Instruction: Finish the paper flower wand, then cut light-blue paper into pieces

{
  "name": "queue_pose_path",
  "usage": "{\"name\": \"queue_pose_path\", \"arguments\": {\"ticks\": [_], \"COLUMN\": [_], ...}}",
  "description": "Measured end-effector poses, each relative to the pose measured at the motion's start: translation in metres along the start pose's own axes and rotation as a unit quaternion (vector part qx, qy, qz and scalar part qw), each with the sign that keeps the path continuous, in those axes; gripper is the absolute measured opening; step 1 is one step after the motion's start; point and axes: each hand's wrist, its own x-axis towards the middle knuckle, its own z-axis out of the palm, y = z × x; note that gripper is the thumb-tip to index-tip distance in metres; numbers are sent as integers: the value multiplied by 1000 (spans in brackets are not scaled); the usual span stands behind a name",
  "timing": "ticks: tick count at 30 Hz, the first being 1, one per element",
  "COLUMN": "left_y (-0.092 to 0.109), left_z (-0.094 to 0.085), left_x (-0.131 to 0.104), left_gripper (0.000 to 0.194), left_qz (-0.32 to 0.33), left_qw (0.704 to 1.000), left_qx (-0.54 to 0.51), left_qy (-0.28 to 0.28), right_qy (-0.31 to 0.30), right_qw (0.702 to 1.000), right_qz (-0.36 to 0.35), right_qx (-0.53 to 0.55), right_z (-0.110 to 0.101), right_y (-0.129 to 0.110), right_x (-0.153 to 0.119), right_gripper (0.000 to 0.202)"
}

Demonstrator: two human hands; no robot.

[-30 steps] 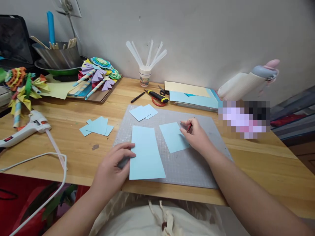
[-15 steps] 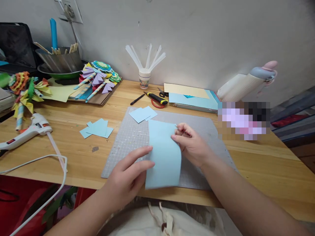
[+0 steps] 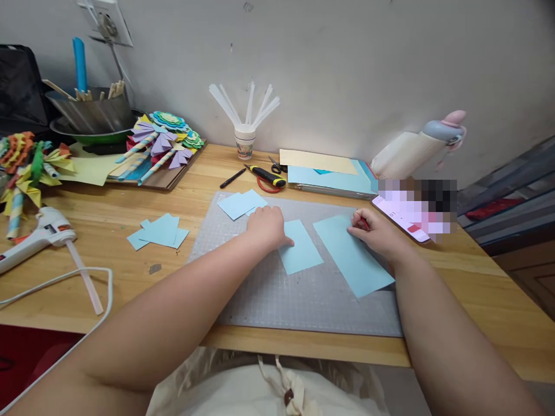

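My left hand (image 3: pixel 267 225) is over the upper part of the grey cutting mat (image 3: pixel 269 306), its fingers bent and close together and its thumb over the left edge of a small light blue card (image 3: pixel 303 251). To the right, a larger light blue sheet (image 3: pixel 353 257) lies slanted on the mat. My right hand (image 3: pixel 375 232) is closed round a small, mostly hidden red object (image 3: pixel 364 222) at that sheet's upper right edge. Light blue cards (image 3: pixel 236 205) overlap at the mat's upper left, and more blue cards (image 3: pixel 162 230) lie on the wood left of it.
Behind the mat are a black pen (image 3: pixel 233 178), a yellow-black tool (image 3: pixel 267 175), scissors (image 3: pixel 276 166), a paper cup with white strips (image 3: pixel 245 143) and stacked paper (image 3: pixel 329 176). A phone (image 3: pixel 401 218) lies right. A glue gun (image 3: pixel 52 228) and paper flowers (image 3: pixel 162 136) are left.
The large sheet has gone from between my hands to the mat on the right. A smaller card now shows beside it. My left hand moved up, my right hand moved right, and a red object shows in it.
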Motion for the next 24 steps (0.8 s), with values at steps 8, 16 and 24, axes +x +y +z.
{"name": "queue_pose_path", "arguments": {"ticks": [8, 16, 24], "left_y": [-8, -51, -113], "left_z": [-7, -9, 3], "left_x": [4, -88, -163], "left_gripper": [20, 20, 14], "left_qz": [27, -18, 291], "left_qw": [995, 935, 863], "left_qx": [-81, -340, -251], "left_qy": [-58, 97, 329], "right_qy": [74, -20, -307], "right_qw": [997, 929, 777], "right_qz": [18, -9, 217], "right_qx": [-15, 369, 505], "right_z": [10, 48, 105], "right_y": [5, -101, -172], "right_x": [8, -38, -77], "right_gripper": [23, 37, 41]}}
